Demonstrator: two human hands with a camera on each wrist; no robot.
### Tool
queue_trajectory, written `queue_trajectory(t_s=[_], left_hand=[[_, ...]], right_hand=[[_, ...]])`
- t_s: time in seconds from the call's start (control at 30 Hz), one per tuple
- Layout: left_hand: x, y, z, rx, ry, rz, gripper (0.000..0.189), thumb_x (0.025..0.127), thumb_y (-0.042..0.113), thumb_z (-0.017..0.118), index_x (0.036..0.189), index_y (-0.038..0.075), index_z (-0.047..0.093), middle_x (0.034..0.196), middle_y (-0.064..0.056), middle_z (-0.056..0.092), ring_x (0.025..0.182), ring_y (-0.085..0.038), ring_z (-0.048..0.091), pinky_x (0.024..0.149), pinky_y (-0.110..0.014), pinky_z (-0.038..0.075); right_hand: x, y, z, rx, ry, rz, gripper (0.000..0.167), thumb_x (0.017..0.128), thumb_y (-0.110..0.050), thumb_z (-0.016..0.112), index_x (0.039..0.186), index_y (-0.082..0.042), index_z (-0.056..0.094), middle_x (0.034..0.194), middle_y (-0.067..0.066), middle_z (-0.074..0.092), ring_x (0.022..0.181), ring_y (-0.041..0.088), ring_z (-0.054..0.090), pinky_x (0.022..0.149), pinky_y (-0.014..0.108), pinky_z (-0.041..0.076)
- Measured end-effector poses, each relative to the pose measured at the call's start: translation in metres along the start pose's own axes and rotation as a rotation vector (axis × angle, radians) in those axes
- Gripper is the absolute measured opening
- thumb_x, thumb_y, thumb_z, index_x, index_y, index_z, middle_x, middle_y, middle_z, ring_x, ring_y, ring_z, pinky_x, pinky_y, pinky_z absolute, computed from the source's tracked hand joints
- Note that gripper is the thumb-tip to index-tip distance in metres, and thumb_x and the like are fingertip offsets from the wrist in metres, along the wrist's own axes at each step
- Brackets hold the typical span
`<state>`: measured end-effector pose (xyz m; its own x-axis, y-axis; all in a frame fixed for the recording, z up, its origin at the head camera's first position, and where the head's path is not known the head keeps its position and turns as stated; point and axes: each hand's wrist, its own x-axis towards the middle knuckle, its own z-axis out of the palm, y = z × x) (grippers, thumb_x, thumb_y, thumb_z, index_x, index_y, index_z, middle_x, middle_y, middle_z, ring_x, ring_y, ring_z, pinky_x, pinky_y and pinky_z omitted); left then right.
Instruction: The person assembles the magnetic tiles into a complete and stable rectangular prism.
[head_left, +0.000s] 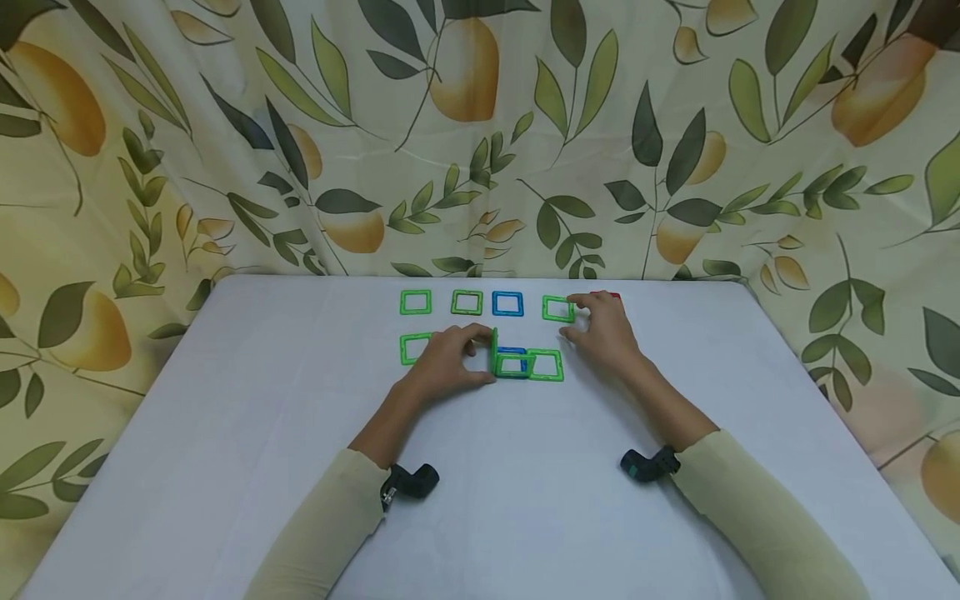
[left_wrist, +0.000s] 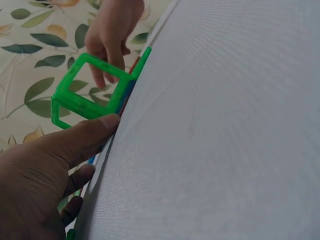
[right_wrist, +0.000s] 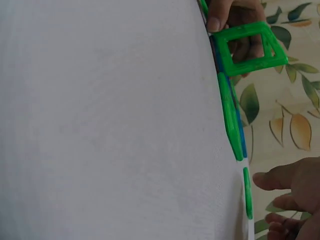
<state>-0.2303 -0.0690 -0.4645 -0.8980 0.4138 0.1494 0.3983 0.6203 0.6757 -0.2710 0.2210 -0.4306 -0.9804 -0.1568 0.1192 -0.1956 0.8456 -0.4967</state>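
Observation:
My left hand (head_left: 450, 362) holds a green square magnetic tile (head_left: 494, 354) that stands upright, thumb at its front edge and fingertips at its back edge. Another upright green tile (right_wrist: 250, 47) meets it at a corner. Between and behind them a blue tile (head_left: 512, 352) shows partly. A green tile (head_left: 561, 365) lies flat against the right side of this group. My right hand (head_left: 607, 333) is at the back right, thumb and forefinger apart, the forefinger at the edge of a flat green tile (head_left: 558, 319). In the right wrist view its fingers look loosely bent, with nothing gripped.
Along the back lie flat tiles: a green one (head_left: 416, 312), a darker green one (head_left: 467, 313) and a blue one (head_left: 507, 314). A red tile (head_left: 617, 295) is mostly hidden behind my right hand. Left of my left hand lies a green tile (head_left: 403, 350). A patterned curtain (head_left: 480, 167) hangs behind the white table (head_left: 525, 500).

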Motion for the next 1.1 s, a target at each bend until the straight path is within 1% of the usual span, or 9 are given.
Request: queue_trajectory(t_s=[0.07,0.17,0.3,0.43,0.63,0.77,0.9,1.1], left_hand=[[0.000,0.000,0.000,0.002,-0.001,0.000,0.066,0.082,0.026,0.093,0.141,0.015,0.064,0.119,0.002,0.067,0.098,-0.016,0.056,0.086,-0.037,0.048],[0.000,-0.001,0.001,-0.001,0.001,0.000,0.066,0.082,0.026,0.093,0.140,0.014,0.064,0.120,0.001,0.067,0.099,-0.017,0.057,0.086,-0.037,0.048],[-0.001,-0.003,0.002,-0.006,0.007,-0.001,0.066,0.083,0.026,0.093,0.141,0.015,0.064,0.121,0.002,0.067,0.099,-0.016,0.057,0.086,-0.037,0.049],[-0.001,-0.004,0.003,-0.007,0.009,0.002,0.066,0.083,0.026,0.092,0.141,0.016,0.063,0.122,0.002,0.067,0.099,-0.016,0.057,0.086,-0.037,0.048],[0.002,-0.002,0.001,-0.029,0.028,-0.007,0.066,0.084,0.023,0.092,0.142,0.016,0.062,0.125,0.002,0.067,0.100,-0.016,0.057,0.086,-0.035,0.049],[0.003,-0.004,0.001,-0.021,0.049,-0.014,0.067,0.084,0.023,0.092,0.144,0.016,0.061,0.123,0.003,0.067,0.098,-0.016,0.056,0.086,-0.036,0.048],[0.002,-0.005,0.002,-0.012,0.052,-0.028,0.067,0.085,0.023,0.092,0.144,0.015,0.061,0.121,0.003,0.066,0.097,-0.016,0.055,0.085,-0.037,0.047],[0.002,-0.008,0.005,-0.009,0.053,-0.028,0.067,0.086,0.024,0.090,0.145,0.016,0.060,0.119,0.003,0.065,0.097,-0.015,0.055,0.083,-0.034,0.048]], right_hand=[[0.003,0.001,-0.001,-0.029,-0.004,0.003,0.060,0.092,-0.016,0.079,0.146,0.001,0.058,0.139,0.028,0.054,0.135,0.046,0.043,0.112,0.060,0.036],[0.005,0.002,0.000,-0.078,-0.020,0.009,0.065,0.093,-0.019,0.079,0.149,0.002,0.055,0.143,0.029,0.049,0.135,0.047,0.040,0.111,0.059,0.037],[0.009,0.004,0.003,-0.124,-0.037,0.010,0.067,0.093,-0.023,0.079,0.150,0.002,0.053,0.145,0.029,0.047,0.131,0.046,0.039,0.108,0.057,0.039],[0.012,0.005,0.004,-0.145,-0.043,0.010,0.068,0.092,-0.025,0.081,0.149,0.002,0.054,0.144,0.029,0.048,0.126,0.044,0.040,0.103,0.056,0.041],[0.017,0.006,0.004,-0.147,-0.041,0.005,0.068,0.093,-0.027,0.080,0.149,0.003,0.055,0.144,0.029,0.049,0.125,0.044,0.040,0.102,0.055,0.041],[0.019,0.006,0.007,-0.115,-0.030,0.004,0.066,0.094,-0.026,0.079,0.149,0.002,0.055,0.145,0.027,0.048,0.130,0.044,0.039,0.105,0.055,0.040],[0.018,0.006,0.012,-0.092,-0.032,-0.004,0.065,0.095,-0.026,0.077,0.150,0.001,0.055,0.147,0.027,0.048,0.135,0.044,0.037,0.109,0.057,0.038],[0.013,0.009,0.017,-0.118,0.002,-0.031,0.065,0.096,-0.027,0.075,0.152,0.000,0.053,0.150,0.025,0.048,0.136,0.043,0.036,0.109,0.058,0.035]])
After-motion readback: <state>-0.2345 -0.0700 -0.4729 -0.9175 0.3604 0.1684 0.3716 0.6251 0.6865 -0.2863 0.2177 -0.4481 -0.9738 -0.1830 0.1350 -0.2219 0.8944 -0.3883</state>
